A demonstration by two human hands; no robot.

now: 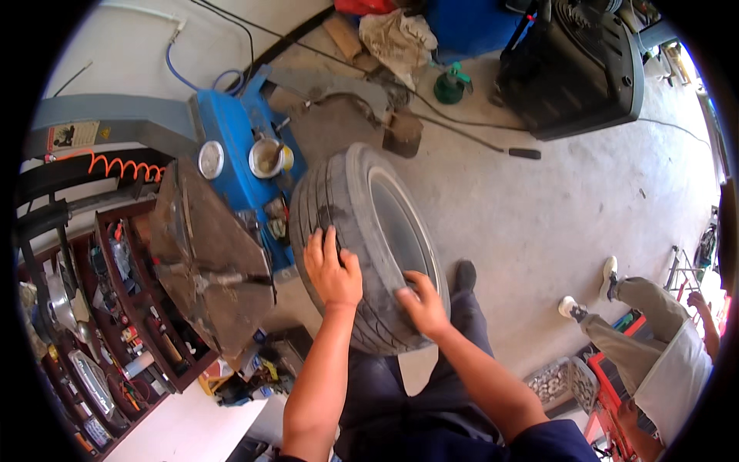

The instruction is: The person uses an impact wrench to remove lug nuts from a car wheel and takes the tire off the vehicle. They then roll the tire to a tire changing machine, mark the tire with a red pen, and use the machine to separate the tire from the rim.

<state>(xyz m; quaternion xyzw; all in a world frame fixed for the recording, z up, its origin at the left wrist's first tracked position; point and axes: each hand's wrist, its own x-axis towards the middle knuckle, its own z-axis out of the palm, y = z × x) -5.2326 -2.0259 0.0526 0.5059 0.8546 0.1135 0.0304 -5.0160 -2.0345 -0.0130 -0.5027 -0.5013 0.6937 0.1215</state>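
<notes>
A black car tire point(356, 200) stands on edge, leaning, in front of my legs, its opening facing right. My left hand point(334, 271) lies on the grooved tread with its fingers stretched out and apart. At the near side of the opening, my right hand point(425, 306) grips the tire's inner edge, thumb on the sidewall and fingers curled over into the opening. Left of the tire is a blue machine point(231, 131) bearing a round white tub point(268, 158) and a white lid point(210, 159).
A brown metal turntable point(204, 262) and a tool tray point(138, 339) stand at left. Beyond the tire lie a lever with a black grip point(523, 153) and a green spray bottle point(453, 83). A black machine point(573, 73) stands far right; a seated person point(654, 346) is at right.
</notes>
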